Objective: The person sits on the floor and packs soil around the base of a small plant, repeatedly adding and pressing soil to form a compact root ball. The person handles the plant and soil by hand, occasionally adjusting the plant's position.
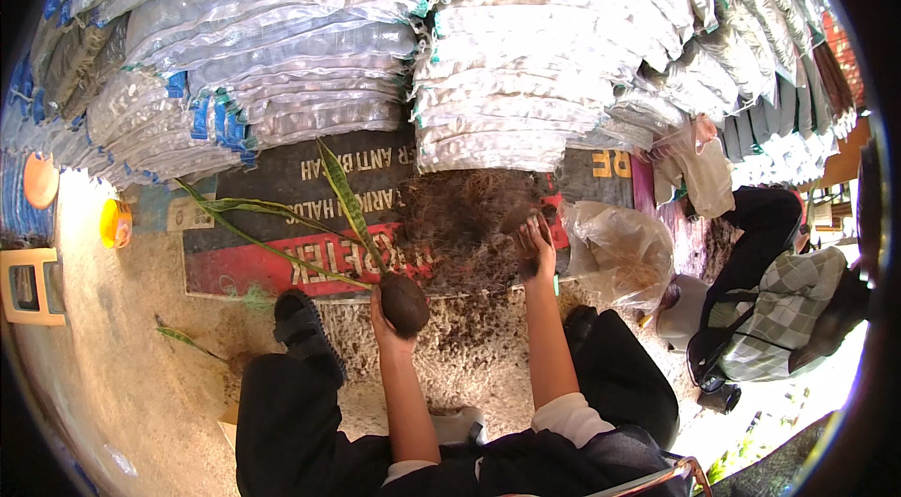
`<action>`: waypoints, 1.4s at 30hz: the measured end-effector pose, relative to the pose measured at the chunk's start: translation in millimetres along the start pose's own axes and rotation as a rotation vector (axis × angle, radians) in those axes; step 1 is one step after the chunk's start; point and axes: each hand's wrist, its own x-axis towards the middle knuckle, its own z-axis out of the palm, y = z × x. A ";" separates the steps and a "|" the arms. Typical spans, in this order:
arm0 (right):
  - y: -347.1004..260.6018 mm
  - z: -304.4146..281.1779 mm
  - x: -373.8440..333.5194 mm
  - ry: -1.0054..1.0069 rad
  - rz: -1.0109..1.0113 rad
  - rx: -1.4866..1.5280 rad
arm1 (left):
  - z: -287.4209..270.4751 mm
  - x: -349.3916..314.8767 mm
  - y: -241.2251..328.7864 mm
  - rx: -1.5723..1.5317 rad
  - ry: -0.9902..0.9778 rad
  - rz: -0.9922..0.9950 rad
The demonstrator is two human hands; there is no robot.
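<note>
My left hand (pixel 385 321) is wrapped around the side of a smooth, dark brown ball (pixel 406 305) at the base of a snake plant. The plant's long green leaves (pixel 349 201) rise from the ball and spread away to the far left. To the right, my right hand (pixel 540 251) is curled at the edge of a heap of brown fibre and soil (pixel 460 215). Dark, crumbly soil shows against its palm and fingers, partly hidden by the hand. The heap lies on a printed black and red sheet (pixel 253 262).
Stacked clear-wrapped bundles (pixel 526 56) wall off the far side. A clear plastic bag (pixel 619 248) lies right of the heap. Another person (pixel 770 309) sits at the right. On the left are a yellow container (pixel 116 223), a cream stool (pixel 34 286) and a small loose plant (pixel 188 339).
</note>
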 end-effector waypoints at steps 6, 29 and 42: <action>-9.7 12.4 -5.8 0.035 -0.109 -0.234 | 3.3 -4.3 -0.6 -0.033 -0.103 -0.033; -21.0 11.5 52.3 -0.673 -0.772 -1.903 | -11.1 6.5 11.6 -0.073 -0.119 -0.010; -136.3 42.0 -30.4 -0.664 -0.445 -1.811 | 32.5 -42.5 -15.9 -0.180 -0.458 -0.152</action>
